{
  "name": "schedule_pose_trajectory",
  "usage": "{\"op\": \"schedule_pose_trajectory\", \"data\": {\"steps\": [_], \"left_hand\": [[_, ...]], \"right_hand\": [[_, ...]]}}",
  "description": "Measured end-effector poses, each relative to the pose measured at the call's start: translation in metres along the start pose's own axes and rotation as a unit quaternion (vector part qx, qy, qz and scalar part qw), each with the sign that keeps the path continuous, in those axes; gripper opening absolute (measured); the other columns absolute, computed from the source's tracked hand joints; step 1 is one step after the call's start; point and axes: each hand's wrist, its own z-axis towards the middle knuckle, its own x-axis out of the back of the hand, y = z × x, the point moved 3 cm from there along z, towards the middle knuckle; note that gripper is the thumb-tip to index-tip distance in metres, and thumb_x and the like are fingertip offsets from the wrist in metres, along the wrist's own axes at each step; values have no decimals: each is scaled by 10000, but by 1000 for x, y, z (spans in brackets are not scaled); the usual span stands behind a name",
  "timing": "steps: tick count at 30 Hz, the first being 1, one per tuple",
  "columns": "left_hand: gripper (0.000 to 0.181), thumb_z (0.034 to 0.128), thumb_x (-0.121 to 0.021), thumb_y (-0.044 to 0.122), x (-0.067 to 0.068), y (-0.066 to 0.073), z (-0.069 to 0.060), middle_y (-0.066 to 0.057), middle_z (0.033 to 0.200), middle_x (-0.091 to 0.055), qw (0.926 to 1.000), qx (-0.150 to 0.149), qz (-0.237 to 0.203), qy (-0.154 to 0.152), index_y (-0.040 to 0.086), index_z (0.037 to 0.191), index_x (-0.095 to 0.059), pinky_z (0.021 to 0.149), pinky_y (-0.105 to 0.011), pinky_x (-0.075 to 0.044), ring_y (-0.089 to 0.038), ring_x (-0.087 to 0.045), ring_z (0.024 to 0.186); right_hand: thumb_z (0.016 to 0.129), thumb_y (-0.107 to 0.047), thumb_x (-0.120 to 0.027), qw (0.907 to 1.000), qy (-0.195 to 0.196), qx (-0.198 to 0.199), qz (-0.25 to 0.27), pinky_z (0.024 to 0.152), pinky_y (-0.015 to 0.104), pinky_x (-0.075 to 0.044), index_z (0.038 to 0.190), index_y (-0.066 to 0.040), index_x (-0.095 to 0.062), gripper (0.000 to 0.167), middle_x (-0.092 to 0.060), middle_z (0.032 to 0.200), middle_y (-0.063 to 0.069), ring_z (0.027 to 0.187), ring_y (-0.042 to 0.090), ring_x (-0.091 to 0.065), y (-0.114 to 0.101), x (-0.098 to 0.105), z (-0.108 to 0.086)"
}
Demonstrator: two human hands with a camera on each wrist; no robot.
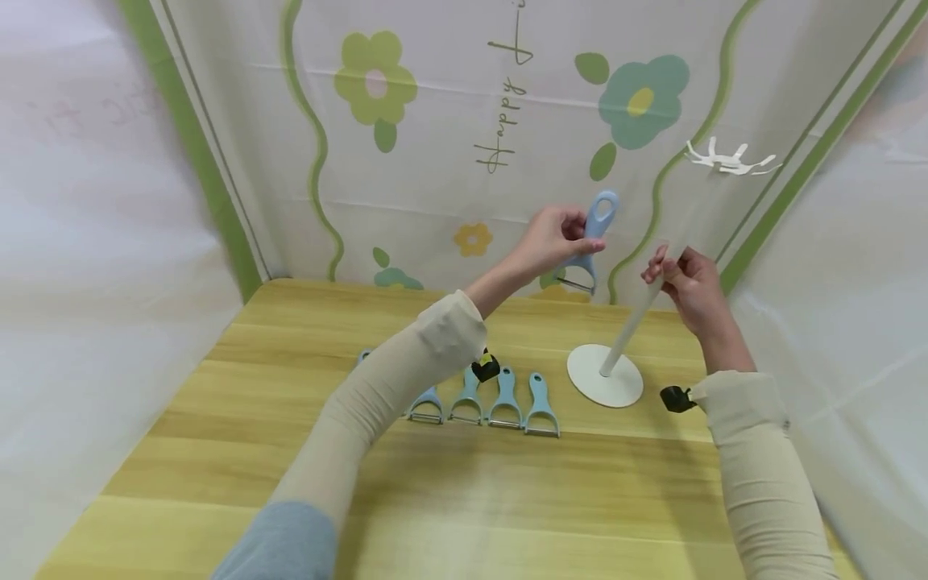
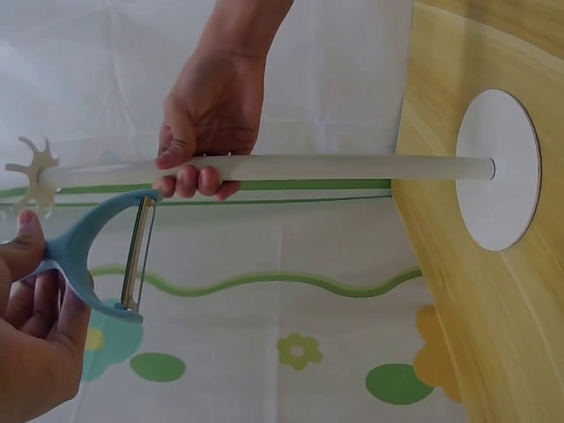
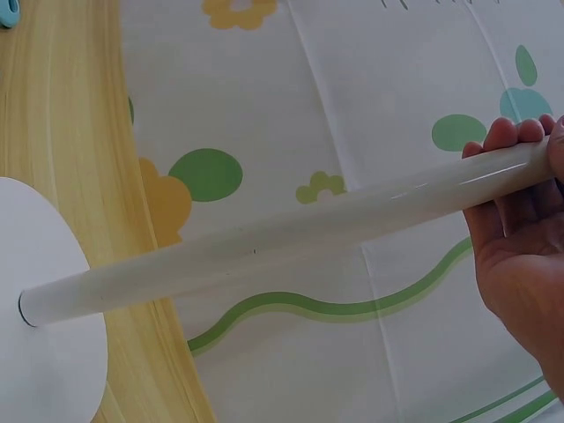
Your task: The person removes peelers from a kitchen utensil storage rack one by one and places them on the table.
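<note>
My left hand (image 1: 553, 239) pinches a blue peeler (image 1: 598, 219) by its handle, with the holed end up and the blade end down. In the left wrist view the peeler's blade (image 2: 139, 254) faces the pole. My right hand (image 1: 693, 288) grips the white pole of a stand (image 1: 635, 322) around its middle; the right wrist view shows the fingers (image 3: 520, 132) curled about the pole. A round white base (image 1: 605, 388) stands on the table, and a ring of white hooks (image 1: 732, 159) tops the pole. The peeler is held left of the pole, below the hooks, apart from them.
Several blue-green peelers (image 1: 505, 400) lie in a row on the wooden table (image 1: 507, 499), left of the base. My left forearm hides part of the row. A flowered curtain (image 1: 435, 161) hangs behind the table's far edge, with pale sheets at both sides.
</note>
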Motion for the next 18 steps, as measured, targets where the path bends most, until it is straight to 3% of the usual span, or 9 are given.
{"op": "schedule_pose_trajectory", "data": {"steps": [8, 15, 18], "left_hand": [[209, 886, -765, 152, 5, -13, -16, -99, 886, -711, 9995, 308, -101, 7, 5, 1022, -705, 726, -199, -521, -139, -623, 773], [196, 884, -769, 159, 8, -19, -27, -98, 888, -714, 9999, 137, -90, 2, 10, 996, -709, 715, -202, -521, -130, -632, 767], [200, 877, -775, 146, 11, -22, -32, -98, 888, -711, 9995, 257, -156, -18, 2, 999, -708, 711, -200, -520, -125, -630, 767]], "right_hand": [[1013, -81, -516, 9999, -15, -84, 83, 790, 223, -592, 1012, 31, -581, 130, -648, 858, 62, 765, 145, -647, 1, 1, -2], [1011, -73, -509, 9999, -16, 38, 128, 786, 232, -595, 1001, 42, -580, 136, -639, 839, 73, 752, 156, -634, 0, 1, -2], [1013, -71, -501, 9999, -47, 45, 148, 787, 228, -593, 1000, 46, -580, 141, -638, 840, 75, 754, 157, -634, 0, 0, -1]]}}
